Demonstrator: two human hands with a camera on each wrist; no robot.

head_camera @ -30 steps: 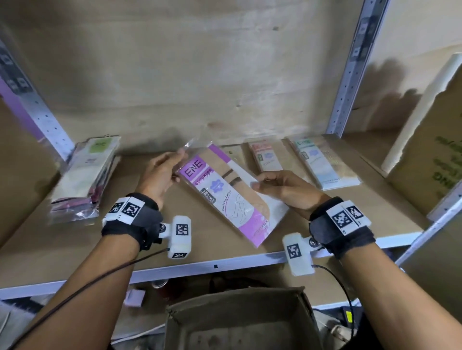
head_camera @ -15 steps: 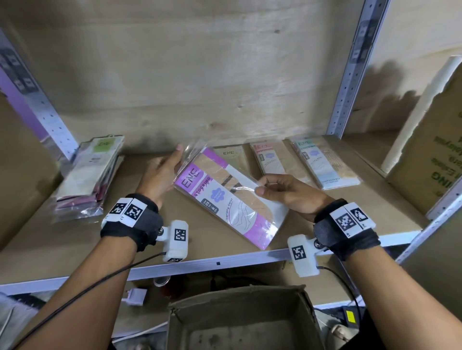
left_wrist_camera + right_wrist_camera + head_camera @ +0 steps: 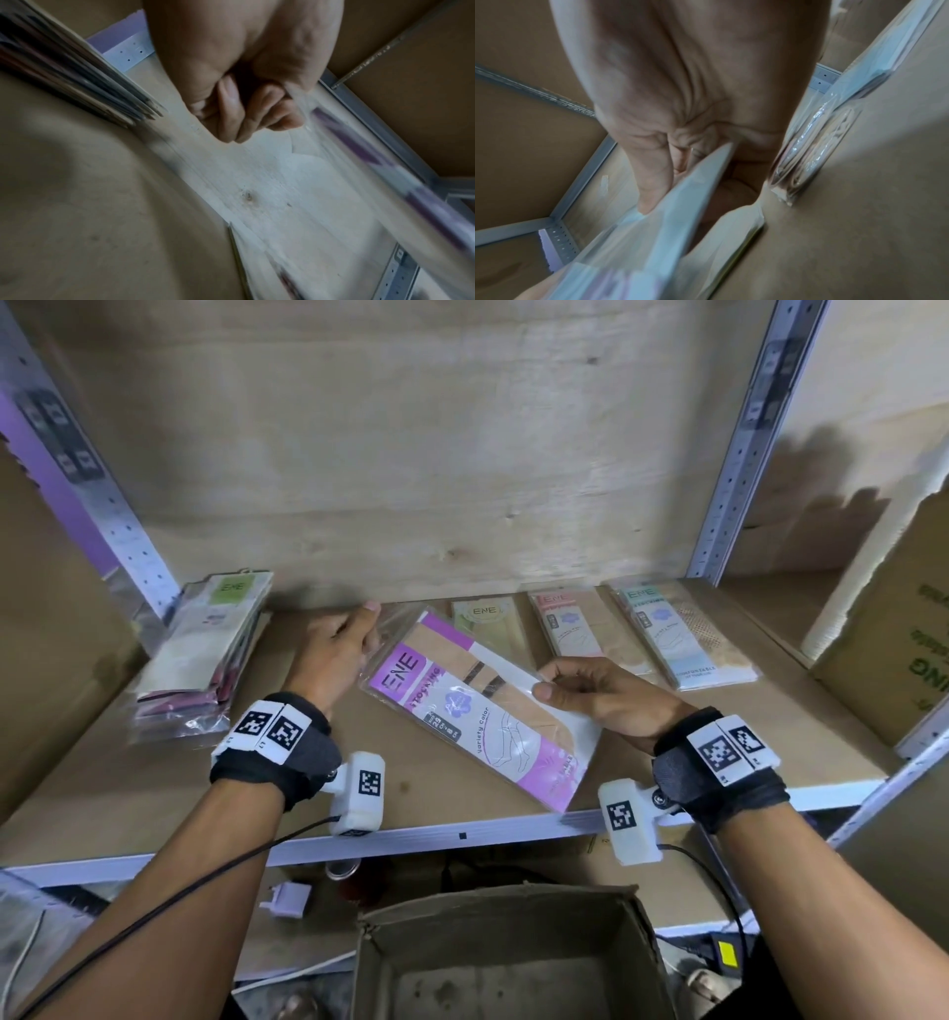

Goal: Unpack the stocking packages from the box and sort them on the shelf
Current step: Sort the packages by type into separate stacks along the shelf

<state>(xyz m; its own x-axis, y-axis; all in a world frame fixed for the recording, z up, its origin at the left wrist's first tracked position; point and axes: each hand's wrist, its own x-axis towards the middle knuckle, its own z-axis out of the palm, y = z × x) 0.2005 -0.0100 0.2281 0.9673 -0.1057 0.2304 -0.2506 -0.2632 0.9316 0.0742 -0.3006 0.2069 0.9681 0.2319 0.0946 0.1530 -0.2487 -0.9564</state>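
A purple stocking package (image 3: 477, 711) in clear plastic hangs tilted just over the wooden shelf (image 3: 154, 788), held by both hands. My left hand (image 3: 344, 654) pinches the plastic flap at its top left corner; in the left wrist view the fingers (image 3: 246, 113) are curled beside the blurred package (image 3: 359, 150). My right hand (image 3: 590, 695) grips the right edge, thumb on top, as in the right wrist view (image 3: 652, 182). Green (image 3: 488, 621), pink (image 3: 570, 626) and blue (image 3: 678, 634) packages lie in a row behind it.
A stack of several packages (image 3: 205, 654) leans at the shelf's left end. An open cardboard box (image 3: 513, 958) stands below the shelf's front rail (image 3: 462, 834). A large carton (image 3: 893, 629) sits on the right, past the metal upright (image 3: 739, 454).
Both hands have shifted the purple package slightly back and lower over the shelf. The green package behind it now shows more.
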